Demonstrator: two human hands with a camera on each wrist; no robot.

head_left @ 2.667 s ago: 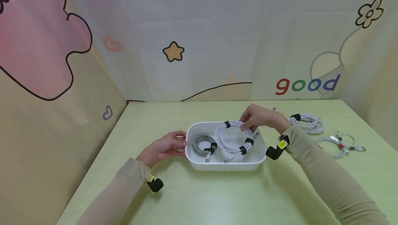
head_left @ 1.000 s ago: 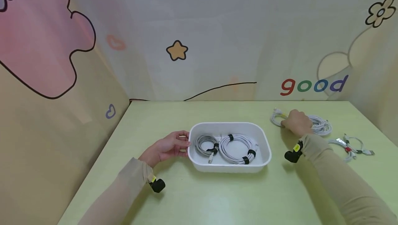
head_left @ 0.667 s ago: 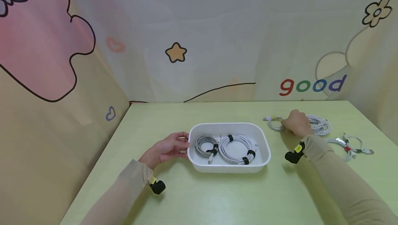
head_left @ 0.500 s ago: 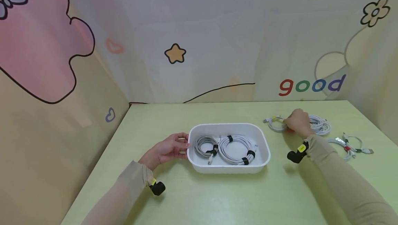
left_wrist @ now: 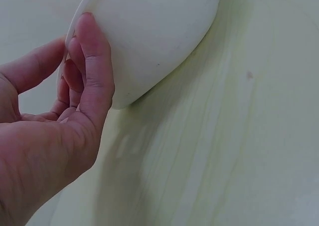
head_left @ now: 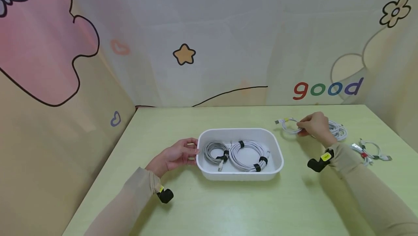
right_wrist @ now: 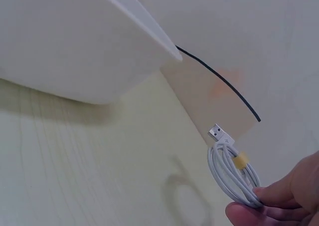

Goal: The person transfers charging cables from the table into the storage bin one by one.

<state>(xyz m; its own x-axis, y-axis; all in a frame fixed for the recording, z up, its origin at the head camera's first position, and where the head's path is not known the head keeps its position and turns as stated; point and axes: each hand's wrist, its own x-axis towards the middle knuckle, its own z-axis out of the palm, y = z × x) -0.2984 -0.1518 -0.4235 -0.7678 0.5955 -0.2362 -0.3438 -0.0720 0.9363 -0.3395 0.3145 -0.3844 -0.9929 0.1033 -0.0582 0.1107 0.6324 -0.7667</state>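
My right hand [head_left: 316,126] pinches a small coiled white USB cable [head_left: 287,126] between thumb and fingers. A yellow tie [right_wrist: 241,160] binds that coil, and its metal plug sticks out at the far end. In the right wrist view the coil casts a shadow on the table, apart from it. My left hand [head_left: 176,156] grips the left end of a white plastic bin [head_left: 240,176], thumb and fingertips at its rim, as the left wrist view shows closer. Inside the bin lie a grey coiled cable [head_left: 209,158] and a larger white coiled cable [head_left: 233,158] with black ties.
On the right of the table, a white coiled cable [head_left: 337,131] lies partly hidden behind my right hand. Nearer stands another pair of loops, a white cable with a red tie [head_left: 364,155]. A printed curtain [head_left: 225,47] hangs behind the table's back edge.
The larger white cable went from my right hand into the bin. My right hand moved right to the small yellow-tied coil and has now lifted it. My left hand stays at the bin.
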